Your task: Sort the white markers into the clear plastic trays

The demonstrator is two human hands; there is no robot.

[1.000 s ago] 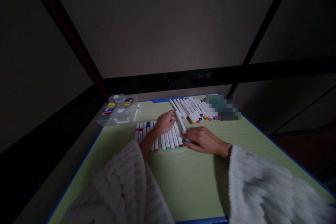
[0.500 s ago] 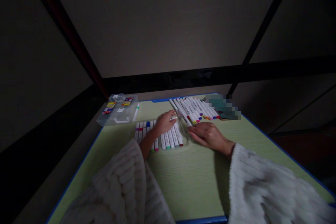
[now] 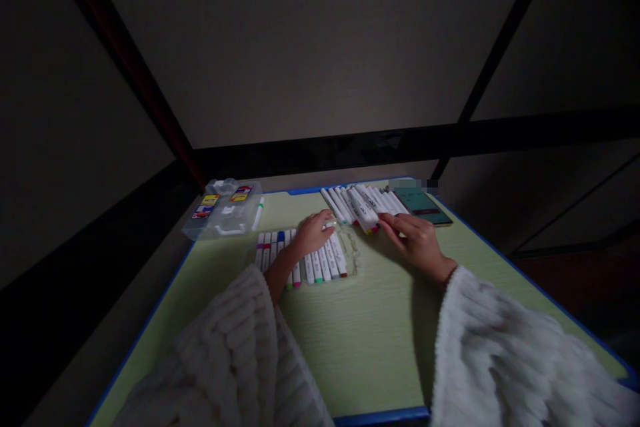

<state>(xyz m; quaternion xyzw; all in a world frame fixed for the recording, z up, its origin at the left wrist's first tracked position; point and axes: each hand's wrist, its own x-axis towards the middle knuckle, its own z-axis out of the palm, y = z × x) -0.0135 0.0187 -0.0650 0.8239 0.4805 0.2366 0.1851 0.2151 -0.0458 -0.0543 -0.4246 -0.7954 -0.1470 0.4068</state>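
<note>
My left hand (image 3: 314, 232) reaches over a clear plastic tray (image 3: 354, 265) that holds a row of white markers (image 3: 324, 265) with coloured ends. Its curled fingers and thumb are on the tray's far part, and the palm hides some of the markers. My right hand (image 3: 417, 239) is closed in a pinch on the near end of a white marker (image 3: 369, 215). That marker is held over a loose group of white markers (image 3: 339, 205), just right of the tray. Its fingertips partly cover the group's coloured ends.
At the back left lies a clear plastic case (image 3: 227, 210) with bright labels. A single green-banded marker (image 3: 259, 213) is beside it. A phone (image 3: 425, 205) lies at the back right, partly pixelated. The pale green table (image 3: 370, 347) has a blue edge, with a wall behind it.
My right hand has moved slightly right and away from me, lifting the marker away from the tray's right edge to above the loose markers. My left hand stays in place.
</note>
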